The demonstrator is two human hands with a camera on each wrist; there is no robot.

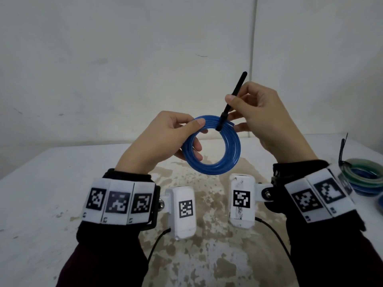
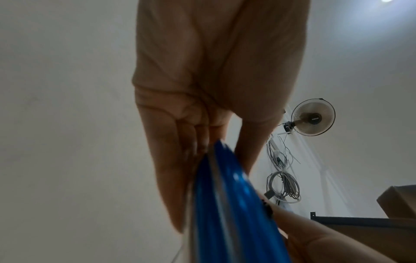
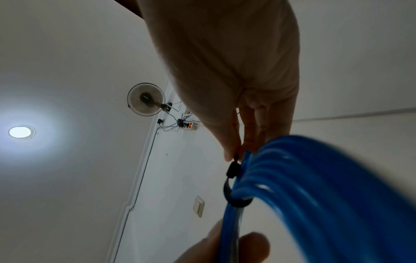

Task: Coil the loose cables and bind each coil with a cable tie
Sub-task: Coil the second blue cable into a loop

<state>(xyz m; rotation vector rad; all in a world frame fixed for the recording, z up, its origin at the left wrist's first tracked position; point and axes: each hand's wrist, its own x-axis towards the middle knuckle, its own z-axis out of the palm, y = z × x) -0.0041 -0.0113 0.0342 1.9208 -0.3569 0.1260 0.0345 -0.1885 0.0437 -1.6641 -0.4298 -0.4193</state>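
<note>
A blue cable coil [image 1: 211,160] hangs upright in the air above the table, seen edge-on as the coil [image 2: 227,210] in the left wrist view and the coil [image 3: 315,186] in the right. My left hand [image 1: 176,133] grips its upper left arc, thumb on top. A black cable tie [image 1: 232,100] loops round the coil's top, its tail pointing up. My right hand [image 1: 257,112] pinches that tail just above the tie's head; the tie's loop [image 3: 234,195] shows tight on the strands.
The white, stained table [image 1: 51,183] lies below the hands. At the right edge sits a stack of bound coils [image 1: 364,177], green and blue, with black tie tails standing up. A wall rises just behind the table.
</note>
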